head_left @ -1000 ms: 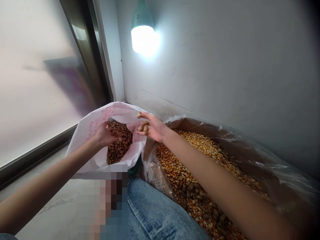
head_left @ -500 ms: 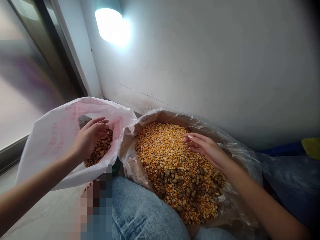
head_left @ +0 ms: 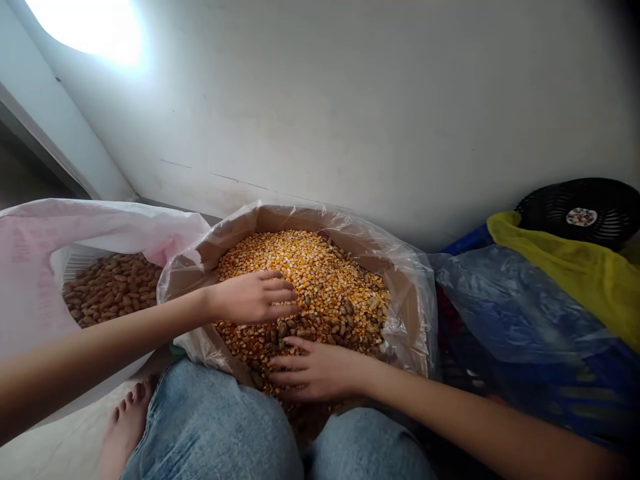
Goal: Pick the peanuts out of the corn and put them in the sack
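Yellow corn kernels [head_left: 310, 257] fill a brown sack [head_left: 295, 215] lined with clear plastic. Dark unshelled peanuts [head_left: 345, 325] lie mixed over the nearer part of the corn. My left hand [head_left: 257, 297] is over the middle of the corn, palm down, fingers stretched to the right with nothing seen in them. Just below it, my right hand [head_left: 315, 368] reaches in from the right, fingers spread at the near peanuts and corn. Its palm side is hidden. To the left, a white sack [head_left: 105, 210] with faded red print holds paler peanuts [head_left: 117, 287].
A wall [head_left: 360, 113] rises behind the sacks, with a bright lamp [head_left: 95, 27] at upper left. On the right are a black fan [head_left: 583, 210], a yellow net [head_left: 575, 260], clear plastic [head_left: 525, 300] and a blue crate [head_left: 575, 400]. My denim-covered knees [head_left: 225, 427] are close in front.
My left hand has moved from over the white sack to over the corn. My right hand has come down to the nearer peanuts. The view has turned right, bringing the fan into sight.
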{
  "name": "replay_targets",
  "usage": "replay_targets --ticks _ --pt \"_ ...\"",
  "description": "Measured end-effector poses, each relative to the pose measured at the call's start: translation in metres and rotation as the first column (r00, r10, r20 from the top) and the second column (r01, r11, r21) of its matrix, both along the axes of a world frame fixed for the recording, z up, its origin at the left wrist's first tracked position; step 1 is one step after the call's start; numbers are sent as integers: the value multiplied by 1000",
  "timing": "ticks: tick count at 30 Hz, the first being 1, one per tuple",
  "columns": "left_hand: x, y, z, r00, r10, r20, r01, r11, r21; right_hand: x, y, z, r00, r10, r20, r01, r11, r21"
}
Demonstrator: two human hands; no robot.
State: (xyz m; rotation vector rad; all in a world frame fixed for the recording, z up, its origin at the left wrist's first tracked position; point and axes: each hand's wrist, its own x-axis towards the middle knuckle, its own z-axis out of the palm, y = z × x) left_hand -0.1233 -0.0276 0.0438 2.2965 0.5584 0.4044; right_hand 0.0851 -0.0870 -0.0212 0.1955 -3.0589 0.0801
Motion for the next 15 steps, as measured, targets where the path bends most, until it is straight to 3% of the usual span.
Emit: replay_targets --ticks 2,4,8,12,15 --pt "3 13 -8 990 142 -1 -141 985 96 -13 2 -21 990 140 -14 -140 990 33" --pt "1 23 -17 948 315 53 -319 933 166 -22 14 -35 980 199 -9 -198 979 37" --pt "-5 30 -35 854 496 155 -517 843 149 -26 62 -36 981 195 -22 -194 981 6" --pt "-9 30 -43 763 600 239 -609 792 -41 -21 101 -14 996 -83 -31 79 990 -117" --pt "-14 33 -43 743 619 253 -614 782 -109 -15 110 8 913 -407 -40 393 899 -192"
